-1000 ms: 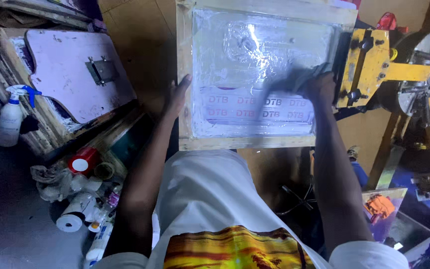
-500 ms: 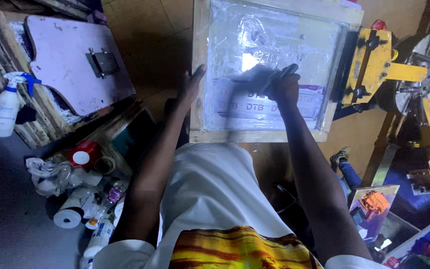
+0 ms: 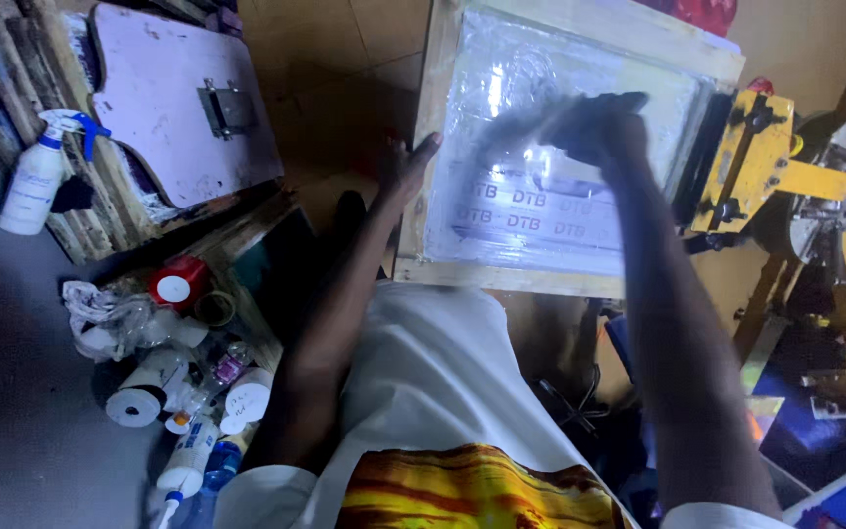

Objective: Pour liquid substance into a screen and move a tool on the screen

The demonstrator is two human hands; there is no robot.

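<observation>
- Since half a second ago, the right hand (image 3: 607, 125) has been carried from the lower middle of the screen (image 3: 580, 211) up toward its top right part, and the dark rag (image 3: 540, 120) has been dragged along with it.
- Fingers of the right hand are clenched on the rag, which is pressed flat against the mesh and blurred by motion.
- At the frame (image 3: 421, 157), the left hand (image 3: 405, 168) is laid against the left wooden rail with fingers spread open, nothing being grasped.
- The screen is held in a yellow clamp (image 3: 748, 162) at its right side and lies in front of the person, above the white shirt (image 3: 423, 382).
- A row of dark printed letters is seen across the lower part of the mesh.
- To the left, a pink board (image 3: 164, 127) is leaned on wooden slats, with a spray bottle (image 3: 33, 176) beside it.
- Below these, a red cap (image 3: 176, 286), tape rolls (image 3: 134, 404) and small bottles are heaped on the floor.
</observation>
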